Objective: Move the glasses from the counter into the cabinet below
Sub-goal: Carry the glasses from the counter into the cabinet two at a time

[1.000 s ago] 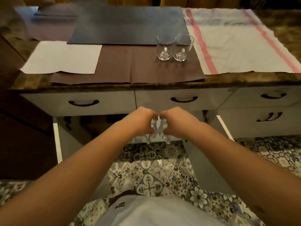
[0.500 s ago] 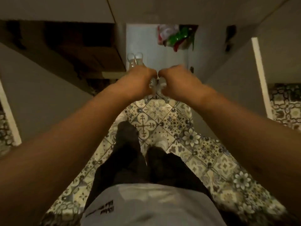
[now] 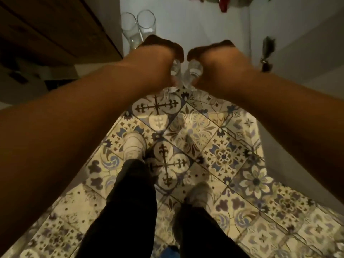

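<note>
My left hand (image 3: 158,58) is closed around a clear glass (image 3: 176,68), and my right hand (image 3: 217,62) is closed around a second clear glass (image 3: 192,71). The two glasses hang side by side between my fists, at the mouth of the open lower cabinet (image 3: 195,25). Two more clear glasses (image 3: 138,27) stand together on the white cabinet floor, just beyond my left hand at the left wall. My knuckles hide most of both held glasses. The counter is out of view.
A dark wooden panel (image 3: 55,28) lies to the left of the cabinet opening. Colourful packets (image 3: 223,2) sit at the cabinet's back. A small dark object (image 3: 267,53) hangs on the right wall. Patterned floor tiles (image 3: 195,136) and my shoes are below.
The view has tipped down from the counter toward the floor and cabinet. Both hands have carried the glasses down and forward to the cabinet opening, close to the two glasses standing there.
</note>
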